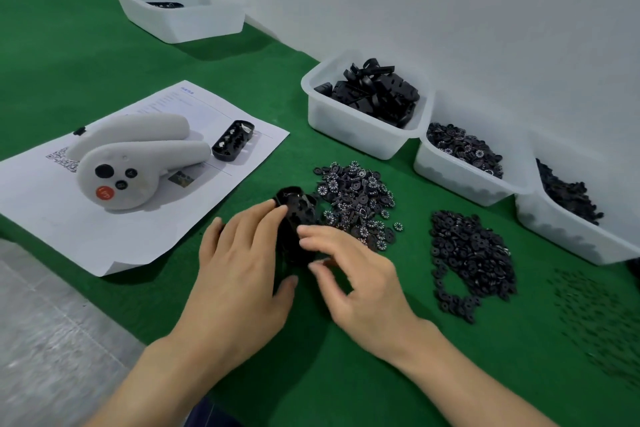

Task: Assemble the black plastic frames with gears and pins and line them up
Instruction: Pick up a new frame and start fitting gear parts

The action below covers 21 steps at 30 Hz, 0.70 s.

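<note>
On the green felt table (104, 55), right in front of me, my left hand (239, 270) wraps around the oblong black plastic frame (298, 204). The thumb is at the near end and the fingers are over the far side, so it can't slide while I load it. My right hand (360, 284) hovers over its open face with index finger and thumb drawn toward each other. Honestly can't tell if a gear is pinched in there, it's too dark. The pile of small black gears with white spoke markings (356, 204) sits just beside the frame, which I reckon keeps the reach short. The plain black gear pile (471, 253) and thin dark pins (595, 315) lie further right. One finished black frame (232, 140) rests on the white paper sheet (156, 218), probably my reference.
</note>
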Tool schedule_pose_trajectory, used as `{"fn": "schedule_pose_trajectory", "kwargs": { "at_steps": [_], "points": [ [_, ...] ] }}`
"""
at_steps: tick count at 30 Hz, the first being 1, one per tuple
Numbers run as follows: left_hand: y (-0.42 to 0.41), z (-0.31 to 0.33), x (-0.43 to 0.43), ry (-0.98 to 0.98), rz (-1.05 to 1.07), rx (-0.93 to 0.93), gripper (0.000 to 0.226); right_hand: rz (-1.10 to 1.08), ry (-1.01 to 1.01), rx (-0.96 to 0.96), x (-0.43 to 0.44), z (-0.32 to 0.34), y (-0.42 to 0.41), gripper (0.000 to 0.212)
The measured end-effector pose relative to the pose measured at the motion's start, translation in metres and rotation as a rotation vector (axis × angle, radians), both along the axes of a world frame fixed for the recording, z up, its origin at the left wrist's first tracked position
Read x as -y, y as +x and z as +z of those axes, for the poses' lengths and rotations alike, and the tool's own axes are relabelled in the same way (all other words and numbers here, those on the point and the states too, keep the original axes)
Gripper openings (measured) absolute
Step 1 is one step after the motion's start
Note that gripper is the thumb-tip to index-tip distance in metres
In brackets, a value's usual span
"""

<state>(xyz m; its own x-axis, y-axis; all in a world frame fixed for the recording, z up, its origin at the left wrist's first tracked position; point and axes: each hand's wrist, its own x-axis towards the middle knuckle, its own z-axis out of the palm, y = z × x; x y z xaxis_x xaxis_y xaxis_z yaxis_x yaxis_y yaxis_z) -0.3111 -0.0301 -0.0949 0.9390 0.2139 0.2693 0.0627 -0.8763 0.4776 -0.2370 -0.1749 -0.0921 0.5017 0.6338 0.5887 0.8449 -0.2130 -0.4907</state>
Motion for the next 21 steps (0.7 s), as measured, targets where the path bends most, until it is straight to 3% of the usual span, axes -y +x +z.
{"fn": "schedule_pose_trajectory", "kwargs": {
  "at_steps": [2,5,7,9,12,15,18,21],
  "points": [
    [-0.001,-0.005,-0.003,0.004,0.004,-0.04,0.079,-0.038,0.073,-0.052,0.003,0.002,0.0,0.024],
    [0.004,-0.005,-0.008,-0.021,-0.031,-0.033,0.086,-0.299,0.148,-0.257,0.006,0.012,0.008,0.015],
    [0.009,-0.003,-0.012,-0.03,-0.053,-0.032,0.094,-0.395,0.031,-0.488,0.002,0.017,0.015,0.004],
    [0.015,-0.001,-0.015,-0.044,-0.074,-0.019,0.1,-0.378,-0.122,-0.664,-0.003,0.017,0.021,0.013],
    [0.023,-0.003,-0.019,-0.046,-0.095,0.016,0.092,-0.322,-0.13,-0.844,-0.012,0.015,0.024,0.016],
    [0.029,-0.005,-0.026,-0.042,-0.097,0.046,0.078,-0.33,-0.037,-0.916,-0.018,0.016,0.026,0.021],
    [0.033,-0.006,-0.028,-0.012,-0.108,0.047,0.075,-0.314,-0.155,-0.881,-0.025,0.019,0.024,0.038],
    [0.034,-0.005,-0.028,-0.006,-0.107,0.061,0.074,-0.333,-0.242,-0.846,-0.032,0.023,0.026,0.036]
  ]
}}
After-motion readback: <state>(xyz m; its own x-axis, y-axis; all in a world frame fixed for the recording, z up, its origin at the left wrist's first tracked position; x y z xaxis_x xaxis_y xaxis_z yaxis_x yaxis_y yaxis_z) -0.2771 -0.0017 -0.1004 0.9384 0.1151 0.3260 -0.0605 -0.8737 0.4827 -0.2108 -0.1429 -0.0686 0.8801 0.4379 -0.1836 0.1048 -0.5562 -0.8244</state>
